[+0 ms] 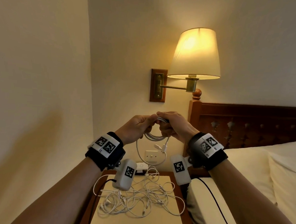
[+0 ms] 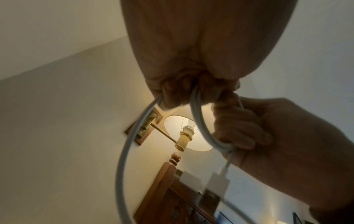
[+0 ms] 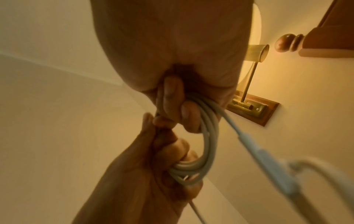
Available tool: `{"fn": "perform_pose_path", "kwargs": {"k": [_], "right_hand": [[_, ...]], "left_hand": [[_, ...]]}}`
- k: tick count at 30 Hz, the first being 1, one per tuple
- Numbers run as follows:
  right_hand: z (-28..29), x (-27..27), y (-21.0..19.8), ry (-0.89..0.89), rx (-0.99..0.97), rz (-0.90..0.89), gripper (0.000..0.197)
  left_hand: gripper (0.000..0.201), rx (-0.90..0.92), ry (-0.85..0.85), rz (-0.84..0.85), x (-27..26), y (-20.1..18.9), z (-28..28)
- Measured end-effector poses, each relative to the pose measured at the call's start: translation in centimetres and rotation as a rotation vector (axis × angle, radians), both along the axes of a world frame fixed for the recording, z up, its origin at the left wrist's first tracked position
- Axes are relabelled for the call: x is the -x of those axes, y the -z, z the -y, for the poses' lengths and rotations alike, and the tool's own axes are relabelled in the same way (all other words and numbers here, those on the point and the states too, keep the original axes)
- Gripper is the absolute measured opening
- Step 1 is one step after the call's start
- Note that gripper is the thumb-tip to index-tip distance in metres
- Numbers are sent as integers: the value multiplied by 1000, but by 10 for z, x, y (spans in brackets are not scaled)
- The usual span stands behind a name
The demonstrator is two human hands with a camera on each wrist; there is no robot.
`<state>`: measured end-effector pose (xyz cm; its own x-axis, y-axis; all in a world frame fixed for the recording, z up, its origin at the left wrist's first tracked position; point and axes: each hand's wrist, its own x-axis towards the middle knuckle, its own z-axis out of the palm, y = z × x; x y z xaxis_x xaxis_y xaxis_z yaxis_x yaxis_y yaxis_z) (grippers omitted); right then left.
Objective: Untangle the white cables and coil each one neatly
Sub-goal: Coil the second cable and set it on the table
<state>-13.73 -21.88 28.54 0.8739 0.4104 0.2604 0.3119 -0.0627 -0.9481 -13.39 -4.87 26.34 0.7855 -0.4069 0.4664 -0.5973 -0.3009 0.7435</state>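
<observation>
both hands are raised in front of the wall, above the bedside table (image 1: 172,180). the left hand (image 1: 135,126) and the right hand (image 1: 173,124) have their fingers curled round the same coiled white cable (image 1: 155,138), one on each side of the loop, with the coil hanging between them. a loose length of it and a plug end (image 1: 165,146) dangle below the coil. the tangle of white cables (image 1: 139,197) lies spread on the table, well below the hands. a lit wall lamp (image 1: 195,53) hangs above, beside the wooden headboard (image 1: 246,123).
</observation>
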Motion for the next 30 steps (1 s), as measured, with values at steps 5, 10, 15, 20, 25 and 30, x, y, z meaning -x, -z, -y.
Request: {"fn": "perform_pose_path", "kwargs": {"k": [5, 10, 15, 20, 25, 30], "right_hand": [[-16, -3, 9, 192, 27, 137, 40], [-2, -7, 19, 248, 132, 197, 29], [10, -5, 26, 345, 243, 206, 14], [9, -2, 21, 422, 58, 108, 15], [-7, 7, 18, 491, -96, 191, 9], [-19, 7, 25, 536, -47, 300, 8]], "left_hand": [[38, 7, -208, 202, -7, 6, 8], [47, 64, -311, 119, -15, 9, -1], [48, 77, -358, 146, -20, 13, -5], [45, 30, -397, 219, -24, 23, -4], [45, 24, -425, 249, -24, 25, 4], [45, 55, -441, 220, -22, 24, 10]]}}
